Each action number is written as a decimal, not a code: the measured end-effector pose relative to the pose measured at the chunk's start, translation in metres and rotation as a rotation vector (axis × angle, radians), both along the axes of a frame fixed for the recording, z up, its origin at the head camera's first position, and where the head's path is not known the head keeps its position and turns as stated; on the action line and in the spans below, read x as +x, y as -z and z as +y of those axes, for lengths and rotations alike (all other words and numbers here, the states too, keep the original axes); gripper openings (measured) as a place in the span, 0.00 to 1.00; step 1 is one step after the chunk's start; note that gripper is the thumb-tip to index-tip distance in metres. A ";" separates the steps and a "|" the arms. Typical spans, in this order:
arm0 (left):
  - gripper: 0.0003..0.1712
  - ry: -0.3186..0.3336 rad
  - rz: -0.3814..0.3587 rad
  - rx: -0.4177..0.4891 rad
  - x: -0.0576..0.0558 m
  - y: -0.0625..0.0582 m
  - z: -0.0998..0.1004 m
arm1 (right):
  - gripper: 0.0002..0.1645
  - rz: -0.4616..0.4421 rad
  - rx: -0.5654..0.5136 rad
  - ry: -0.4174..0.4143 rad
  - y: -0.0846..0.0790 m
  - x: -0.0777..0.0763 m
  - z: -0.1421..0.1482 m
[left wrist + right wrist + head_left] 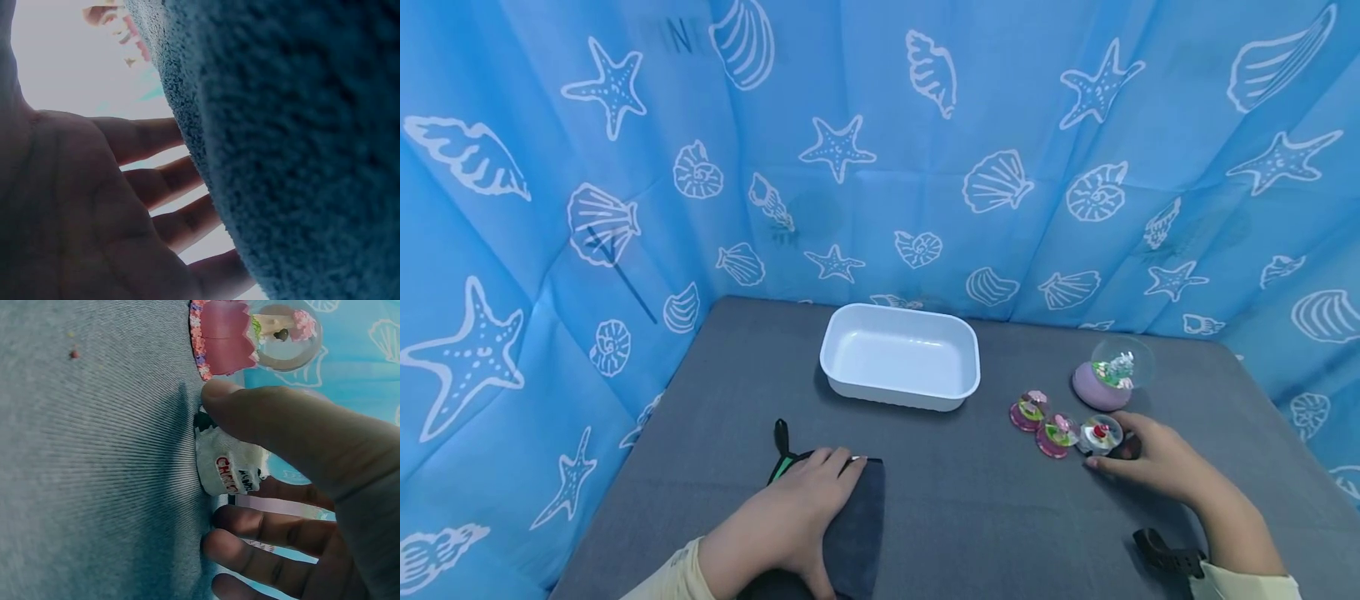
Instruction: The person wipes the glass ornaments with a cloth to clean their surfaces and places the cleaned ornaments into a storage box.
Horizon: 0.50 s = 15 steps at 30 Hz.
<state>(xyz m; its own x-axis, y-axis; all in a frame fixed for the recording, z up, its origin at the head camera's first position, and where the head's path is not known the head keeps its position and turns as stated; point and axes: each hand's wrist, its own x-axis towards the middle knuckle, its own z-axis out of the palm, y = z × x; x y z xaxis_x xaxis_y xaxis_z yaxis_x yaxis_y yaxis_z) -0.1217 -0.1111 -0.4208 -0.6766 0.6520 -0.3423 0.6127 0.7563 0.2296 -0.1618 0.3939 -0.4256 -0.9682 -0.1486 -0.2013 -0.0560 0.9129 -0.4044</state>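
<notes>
My right hand (1157, 458) pinches a small snow globe (1101, 433) with a white base, thumb in front and fingers behind. In the right wrist view red and dark lettering shows on that white base (226, 469), low beside the grey cloth. My left hand (797, 508) spreads over a dark blue cloth (863, 525) and a black item with green trim and a loop (782, 437). In the left wrist view its fairly straight fingers (178, 181) reach to a fuzzy blue fabric (300, 156), which hides the fingertips.
Two small pink-based globes (1028, 411) stand left of the right hand, and a larger globe (1102, 386) with a purple base tilts behind it. A white rectangular tray (895, 396) is at back centre. A black strap (1168, 554) lies by the right wrist. A blue curtain (880, 150) hangs behind.
</notes>
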 end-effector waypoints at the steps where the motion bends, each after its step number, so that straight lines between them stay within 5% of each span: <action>1: 0.86 0.001 0.003 -0.004 0.000 0.000 0.000 | 0.52 0.001 -0.001 -0.002 0.000 0.000 0.000; 15: 0.77 0.019 0.066 0.016 0.005 -0.004 0.002 | 0.44 0.070 -0.021 -0.030 0.002 0.001 0.001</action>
